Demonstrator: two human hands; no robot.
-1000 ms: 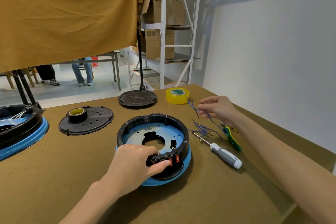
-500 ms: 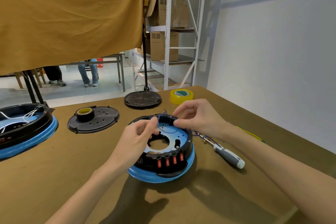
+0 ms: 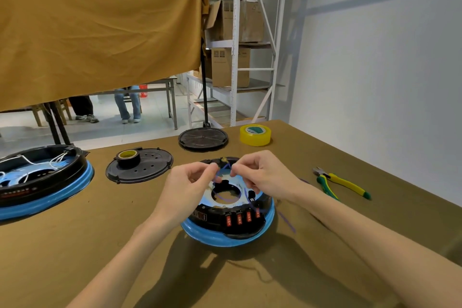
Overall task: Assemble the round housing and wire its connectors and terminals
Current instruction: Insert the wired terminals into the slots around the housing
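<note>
The round housing (image 3: 232,234), black with a blue lower rim and a row of red switches on its front, sits on the table before me. Above its open top both hands hold thin blue wires (image 3: 226,170). My left hand (image 3: 190,187) pinches the wires from the left. My right hand (image 3: 260,177) pinches them from the right, fingers curled. The wire ends meet at a small brass terminal between the two hands. Loose blue strands (image 3: 285,220) trail over the housing's right side.
A second wired housing (image 3: 50,182) stands at the left edge. A black perforated lid (image 3: 150,167) carries a dark tape roll (image 3: 128,156). Behind lie a black disc (image 3: 203,138) and yellow tape (image 3: 255,134). Green-yellow pliers (image 3: 342,184) lie at the right.
My right hand brought the blue wires from the table's right to above the housing. My left hand left the switch block and rose to pinch the wires. The view shifted left.
</note>
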